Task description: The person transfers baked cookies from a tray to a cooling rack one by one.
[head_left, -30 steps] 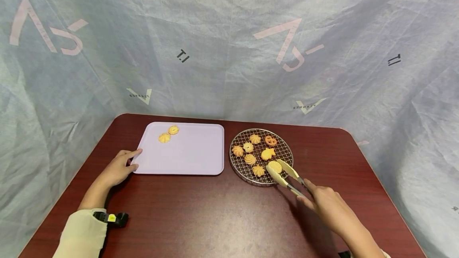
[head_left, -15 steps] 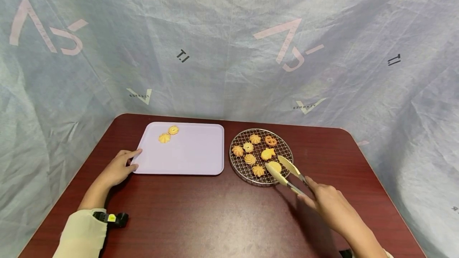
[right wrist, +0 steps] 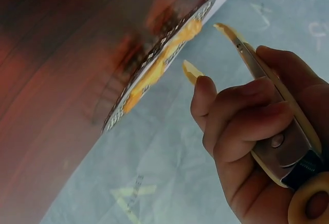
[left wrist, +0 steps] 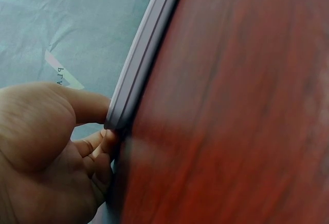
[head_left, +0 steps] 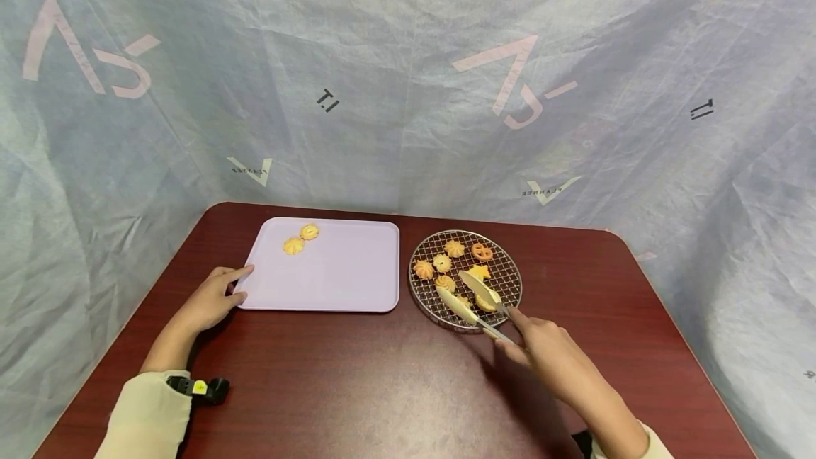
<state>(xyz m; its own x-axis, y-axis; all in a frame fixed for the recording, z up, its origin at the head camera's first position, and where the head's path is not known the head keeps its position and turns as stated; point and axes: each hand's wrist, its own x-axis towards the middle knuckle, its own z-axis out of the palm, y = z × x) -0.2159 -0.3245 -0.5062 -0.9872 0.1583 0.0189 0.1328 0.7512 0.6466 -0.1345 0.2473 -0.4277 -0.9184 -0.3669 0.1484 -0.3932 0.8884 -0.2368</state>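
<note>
In the head view my left hand (head_left: 207, 299) holds the lilac tray (head_left: 350, 275) at its left edge and near corner. The left wrist view has the thumb against the tray's rim (left wrist: 139, 54) and other fingers curled behind it. My right hand (head_left: 554, 356) grips metal tongs (head_left: 457, 305) with pale yellow tips. The tips stand apart above the round wire rack (head_left: 513, 275), with no cookie visibly pinched. Beneath them a flower-shaped cookie (head_left: 464, 301) is mostly covered. A round cookie (head_left: 486, 303) and a fish-shaped cookie (head_left: 479, 273) are partly hidden by the tongs.
Two flower-shaped cookies (head_left: 294, 246) lie at the tray's far left. Several other cookies, including a pretzel (head_left: 482, 252), rest on the rack. The dark red-brown table (head_left: 357, 388) ends before a grey cloth backdrop (head_left: 382, 91).
My right hand has moved the tongs left, from around the round cookie to over the nearby flower-shaped cookie. The left hand has stayed at the tray's edge.
</note>
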